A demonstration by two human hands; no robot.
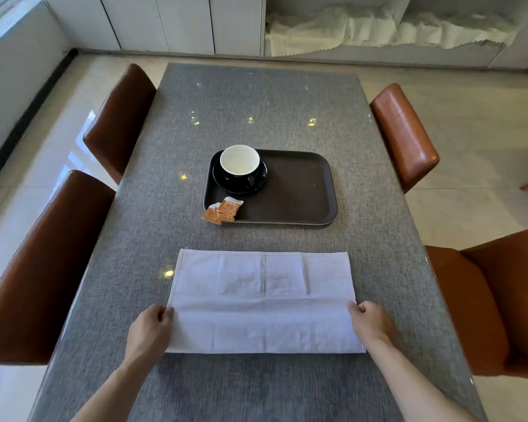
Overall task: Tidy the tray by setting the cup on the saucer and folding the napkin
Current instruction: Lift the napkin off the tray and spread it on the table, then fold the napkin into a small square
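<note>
**A:** What am I looking at closest to the camera?

**B:** I'm seeing both bare forearms reaching forward over the grey counter (195, 388). The left hand (151, 327) is pinching the left edge of the white napkin (262, 303), fingers curled onto the cloth at about the line of a crosswise fold. The right hand (371, 321) is doing the same on the right edge, thumb and fingertips closing on the fabric.

**A:** So the napkin is lying how?

**B:** It's lying flat on the counter, just in front of me, spread as a wide rectangle. The near strip is looking doubled over, with a crease running from one hand to the other. It's sitting well short of the tray, not touching it.

**A:** And farther out?

**B:** The dark brown tray (302, 190) is resting mid-counter. Three orange sachets (223, 210) are overlapping at its near left corner, one hanging over the rim onto the counter. Behind them, in the far left part of the tray, the cup (240, 164), black outside and white inside, is standing upright on the black saucer (261, 179). I can't tell whether anything is in it.

**A:** Around the counter?

**B:** Brown leather chairs (43, 263) are standing along both sides, and pale cabinets (165, 22) are lining the far wall.
</note>
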